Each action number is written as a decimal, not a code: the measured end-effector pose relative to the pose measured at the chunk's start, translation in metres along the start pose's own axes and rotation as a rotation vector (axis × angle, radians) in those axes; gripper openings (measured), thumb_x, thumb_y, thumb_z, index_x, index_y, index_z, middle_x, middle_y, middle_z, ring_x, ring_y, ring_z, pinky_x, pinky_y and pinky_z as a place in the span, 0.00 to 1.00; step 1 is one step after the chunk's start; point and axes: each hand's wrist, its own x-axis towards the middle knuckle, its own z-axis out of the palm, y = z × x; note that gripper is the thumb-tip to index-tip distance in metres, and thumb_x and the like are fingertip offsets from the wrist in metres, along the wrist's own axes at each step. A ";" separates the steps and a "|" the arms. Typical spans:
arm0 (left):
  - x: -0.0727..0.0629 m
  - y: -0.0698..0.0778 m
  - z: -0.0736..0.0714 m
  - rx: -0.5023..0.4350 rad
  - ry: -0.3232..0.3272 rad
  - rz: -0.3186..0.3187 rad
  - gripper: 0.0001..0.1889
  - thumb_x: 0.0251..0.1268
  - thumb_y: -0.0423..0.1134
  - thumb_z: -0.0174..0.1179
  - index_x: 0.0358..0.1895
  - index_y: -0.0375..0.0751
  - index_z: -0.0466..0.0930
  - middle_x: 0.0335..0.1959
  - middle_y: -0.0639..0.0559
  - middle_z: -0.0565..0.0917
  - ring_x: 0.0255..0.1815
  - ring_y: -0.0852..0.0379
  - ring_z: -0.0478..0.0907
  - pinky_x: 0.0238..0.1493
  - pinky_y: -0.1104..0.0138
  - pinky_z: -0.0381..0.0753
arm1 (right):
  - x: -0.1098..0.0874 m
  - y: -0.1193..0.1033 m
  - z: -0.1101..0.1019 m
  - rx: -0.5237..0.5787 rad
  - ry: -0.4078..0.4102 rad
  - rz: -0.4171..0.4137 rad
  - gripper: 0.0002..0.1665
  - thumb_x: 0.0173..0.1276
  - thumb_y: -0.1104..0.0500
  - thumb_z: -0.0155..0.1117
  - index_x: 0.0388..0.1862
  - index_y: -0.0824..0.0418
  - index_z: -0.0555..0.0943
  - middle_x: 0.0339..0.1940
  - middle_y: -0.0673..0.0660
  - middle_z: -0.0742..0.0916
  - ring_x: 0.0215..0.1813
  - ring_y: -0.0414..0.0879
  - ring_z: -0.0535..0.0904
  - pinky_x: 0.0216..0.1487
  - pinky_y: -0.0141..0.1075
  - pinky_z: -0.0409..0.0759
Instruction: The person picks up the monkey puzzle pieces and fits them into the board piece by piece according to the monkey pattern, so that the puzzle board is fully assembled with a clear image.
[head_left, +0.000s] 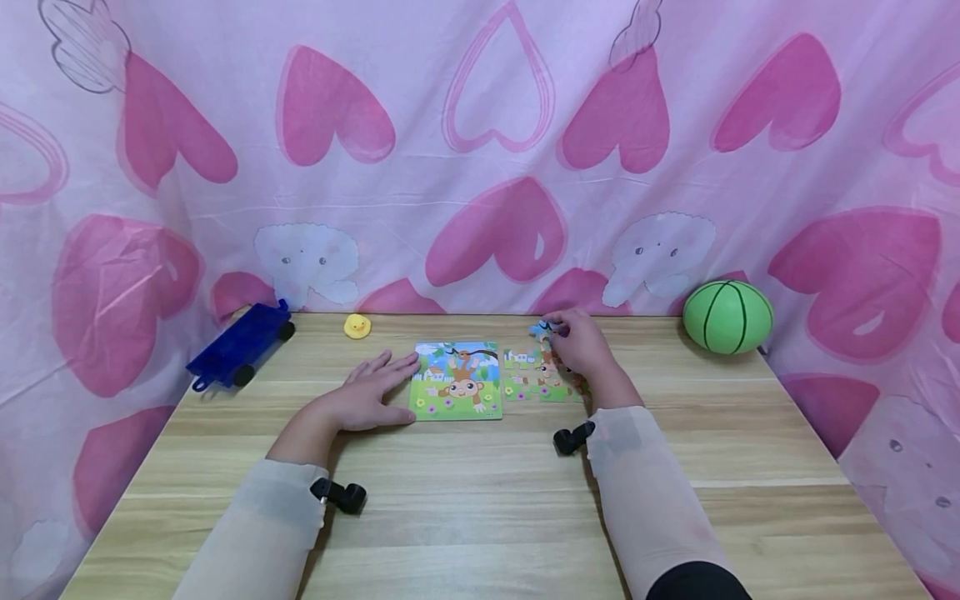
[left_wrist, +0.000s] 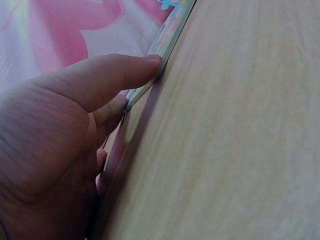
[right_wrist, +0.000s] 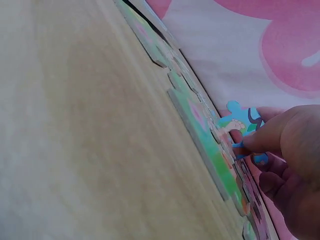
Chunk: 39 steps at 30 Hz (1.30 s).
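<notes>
A monkey-picture puzzle board point(head_left: 442, 407) lies flat in the middle of the table. My left hand point(head_left: 363, 400) rests at its left side with the fingers spread. In the left wrist view the thumb point(left_wrist: 135, 70) presses on the board's edge. To the right of the board, several joined puzzle pieces point(head_left: 522, 385) form part of a similar picture. Over their far side, my right hand point(head_left: 588, 350) pinches a blue puzzle piece point(right_wrist: 240, 120) between thumb and finger, tilted up above the others. The hand covers some pieces in the head view.
A blue toy cart point(head_left: 243, 346) stands at the table's back left, with a small yellow rubber duck point(head_left: 357, 326) to its right. At the back right sits a green ball point(head_left: 727, 317) with dark lines. A pink heart-patterned curtain point(head_left: 405, 200) hangs behind the wooden table point(head_left: 465, 508).
</notes>
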 end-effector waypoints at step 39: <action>0.000 -0.001 0.000 -0.017 -0.002 0.002 0.50 0.68 0.64 0.69 0.88 0.64 0.52 0.91 0.64 0.47 0.93 0.39 0.30 0.88 0.34 0.27 | -0.001 -0.098 0.077 0.030 -0.342 -0.194 0.18 0.80 0.58 0.65 0.63 0.43 0.87 0.57 0.46 0.89 0.56 0.46 0.84 0.62 0.45 0.85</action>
